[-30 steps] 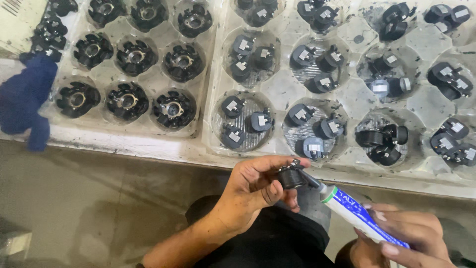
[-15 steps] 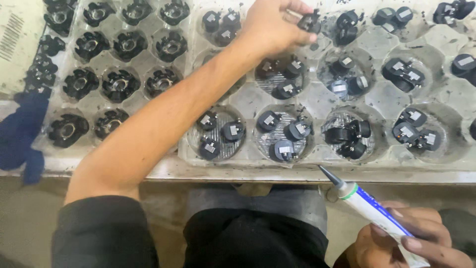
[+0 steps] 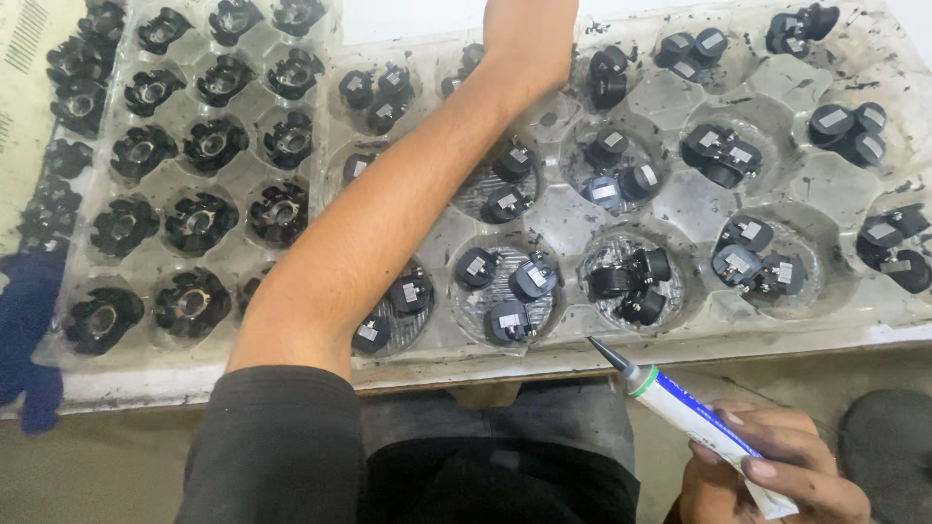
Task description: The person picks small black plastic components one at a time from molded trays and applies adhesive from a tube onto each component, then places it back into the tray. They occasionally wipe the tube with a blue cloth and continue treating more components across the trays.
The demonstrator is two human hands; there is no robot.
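My left forearm [image 3: 388, 223] stretches from my dark sleeve across the clear plastic tray [image 3: 680, 209] towards its far side. The hand itself is past the top edge of the view, so what it holds is hidden. My right hand [image 3: 786, 475] sits low at the right, in front of the table edge. It grips a white and blue tube [image 3: 699, 417] with a pointed grey nozzle aimed up and left at the tray's near rim. The tray's round wells hold small black parts with silver labels [image 3: 510, 291], two or three to a well.
A second clear tray [image 3: 194, 194] on the left holds several black ring-shaped parts, one per well. A blue cloth [image 3: 24, 330] lies at the left table edge. A dark rounded object [image 3: 888, 446] is at the lower right. My lap is below the table edge.
One second ago my left hand held a black part by the tube's nozzle. It then reached out over the tray to the far wells and has now passed beyond the top edge. The tube stayed low.
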